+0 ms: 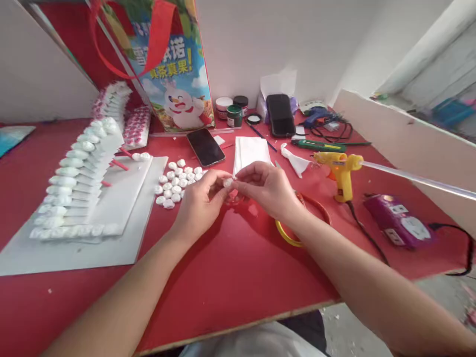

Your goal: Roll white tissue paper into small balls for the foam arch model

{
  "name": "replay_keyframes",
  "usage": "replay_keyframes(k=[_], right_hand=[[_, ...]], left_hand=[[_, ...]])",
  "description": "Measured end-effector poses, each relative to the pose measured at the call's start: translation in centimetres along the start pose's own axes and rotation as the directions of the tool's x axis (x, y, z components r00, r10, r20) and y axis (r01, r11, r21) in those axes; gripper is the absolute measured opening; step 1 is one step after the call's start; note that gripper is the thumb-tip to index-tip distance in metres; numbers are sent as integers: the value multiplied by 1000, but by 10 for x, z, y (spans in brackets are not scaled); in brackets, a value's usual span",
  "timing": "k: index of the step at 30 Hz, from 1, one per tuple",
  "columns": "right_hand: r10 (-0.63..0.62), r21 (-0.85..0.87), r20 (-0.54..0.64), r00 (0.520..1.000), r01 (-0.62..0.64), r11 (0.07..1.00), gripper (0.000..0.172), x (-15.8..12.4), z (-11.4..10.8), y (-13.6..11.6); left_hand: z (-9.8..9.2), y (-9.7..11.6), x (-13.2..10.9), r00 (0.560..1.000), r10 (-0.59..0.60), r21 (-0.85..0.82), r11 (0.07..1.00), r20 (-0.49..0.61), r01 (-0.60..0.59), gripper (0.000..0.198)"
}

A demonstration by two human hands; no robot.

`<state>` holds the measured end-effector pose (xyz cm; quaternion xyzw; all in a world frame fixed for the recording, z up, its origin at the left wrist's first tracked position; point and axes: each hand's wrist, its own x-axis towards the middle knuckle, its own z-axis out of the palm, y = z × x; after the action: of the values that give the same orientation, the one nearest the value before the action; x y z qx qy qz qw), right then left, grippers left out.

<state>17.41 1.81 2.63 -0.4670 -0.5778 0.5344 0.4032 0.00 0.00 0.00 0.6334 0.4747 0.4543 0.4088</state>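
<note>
Both hands meet over the middle of the red table [230,258]. My left hand [203,201] and my right hand [266,186] pinch one small white rolled piece [227,182] between their fingertips. Just left of the hands lies a cluster of several similar white rolled pieces [177,182]. A stack of white tissue [251,151] sits behind the hands. Further left, a white board [111,218] carries rows of white pieces fixed in steps [76,183].
A yellow glue gun [340,171] stands to the right, with a purple power strip [397,220] beyond it. A yellow and a red ring [290,237] lie under my right wrist. Two phones [206,147] [280,115], paint jars [234,114] and a printed bag [174,84] stand at the back.
</note>
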Motion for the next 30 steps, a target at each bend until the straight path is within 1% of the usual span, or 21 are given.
replay_keyframes(k=[2, 3, 4, 5, 6, 7, 8, 9, 10, 11, 12, 13, 15, 16, 18, 20, 21, 24, 26, 27, 30], right_hand=[[-89, -166, -86, 992, 74, 983, 27, -5, -11, -14], [-117, -275, -103, 988, 85, 958, 24, -8, -16, -21], [-141, -411, -119, 983, 81, 908, 22, -12, -21, -30], [-162, -584, -104, 981, 72, 809, 21, -17, -25, -38], [-145, -761, -60, 988, 49, 647, 23, -22, -29, -46], [-104, -894, -40, 994, 11, 447, 25, -28, -32, -53], [-29, -966, -30, 999, -22, 257, 23, -35, -34, -58], [47, -994, -43, 998, -48, 96, 21, -42, -37, -60], [105, -998, -58, 993, -56, -22, 17, -49, -39, -59], [145, -994, -72, 987, -59, -97, 12, -56, -41, -56], [171, -988, -88, 981, -64, -140, 13, -62, -43, -51], [186, -985, -76, 980, -45, -165, 16, -67, -45, -44], [198, -984, -33, 980, 3, -181, 20, -73, -48, -33], [214, -983, -38, 976, 2, -184, 21, -74, -49, -28], [261, -983, -103, 960, -59, -172, 25, -71, -49, -25], [318, -979, -190, 929, -156, -129, 29, -66, -49, -28], [345, -977, -213, 914, -192, -95, 30, -63, -50, -30], [394, -969, -222, 892, -247, 13, 23, -60, -60, -33], [357, -959, -214, 909, -265, 101, 24, -64, -69, -29], [315, -949, -206, 927, -268, 167, 29, -67, -73, -26], [136, -865, -156, 978, -201, 460, 43, -77, -79, -17]], left_hand=[[0, 2, 1, 997, -76, -120, 990, 13, 77, 21], [0, 3, 2, 994, -110, -181, 977, 25, 112, 22], [0, 4, 2, 989, -141, -243, 959, 41, 147, 23], [0, 5, 3, 984, -168, -309, 934, 62, 179, 25], [-1, 7, 3, 978, -192, -371, 904, 86, 211, 26], [-2, 8, 4, 970, -214, -432, 869, 113, 242, 26], [-3, 9, 4, 963, -232, -494, 827, 137, 270, 26], [-4, 10, 5, 955, -249, -554, 778, 159, 295, 26], [-5, 10, 5, 947, -265, -608, 727, 179, 319, 25], [-6, 10, 6, 939, -280, -653, 677, 198, 340, 25], [-6, 9, 7, 931, -296, -687, 631, 215, 359, 25], [-7, 9, 7, 922, -313, -712, 592, 229, 378, 25], [-7, 9, 8, 905, -345, -735, 540, 250, 409, 27], [-7, 9, 8, 898, -360, -741, 524, 254, 420, 27], [-6, 10, 8, 887, -382, -749, 499, 261, 436, 28], [-6, 11, 7, 879, -392, -758, 475, 273, 447, 28], [-6, 11, 7, 877, -393, -762, 466, 278, 450, 27], [-6, 10, 6, 878, -387, -769, 455, 282, 448, 27], [-6, 9, 7, 880, -385, -771, 457, 278, 443, 27], [-6, 9, 7, 882, -383, -773, 457, 275, 440, 28], [-5, 9, 7, 889, -366, -773, 467, 274, 430, 29]])
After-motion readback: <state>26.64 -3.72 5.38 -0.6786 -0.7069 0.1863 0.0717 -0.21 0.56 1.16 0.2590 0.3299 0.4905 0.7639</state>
